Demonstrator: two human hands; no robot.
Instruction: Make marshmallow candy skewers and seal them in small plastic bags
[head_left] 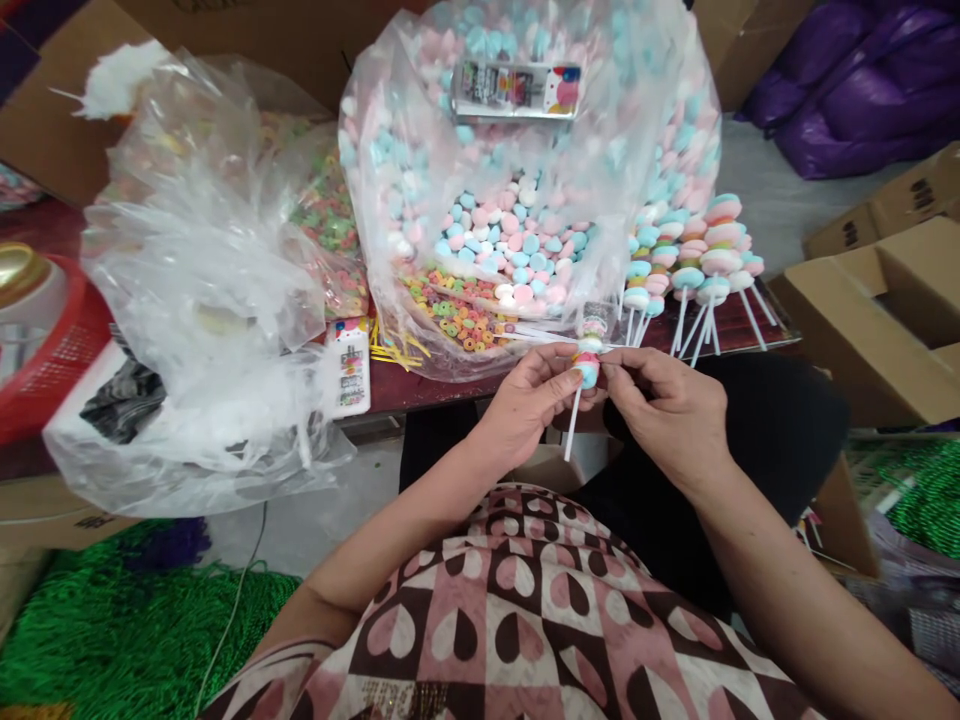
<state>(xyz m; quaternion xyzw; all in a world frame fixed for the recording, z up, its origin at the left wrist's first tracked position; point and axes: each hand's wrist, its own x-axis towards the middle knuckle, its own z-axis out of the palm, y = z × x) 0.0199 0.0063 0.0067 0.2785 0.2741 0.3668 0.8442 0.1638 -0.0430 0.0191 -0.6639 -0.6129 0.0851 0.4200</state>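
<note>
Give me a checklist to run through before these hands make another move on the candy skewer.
1. Left hand gripping the candy skewer: ok, thumb and fingers are at its lower sweets.
2. Right hand in position: ok, its fingertips are beside the lower sweets.
3. Clear wrapper over the upper sweets: ok.
4. Wrapper fastened at the bottom: cannot tell, fingers hide it.
5. White stick free below the sweets: ok, it sticks out under the hands.
6. Large marshmallow bag closed: not ok, its mouth is open with loose sweets showing.
</note>
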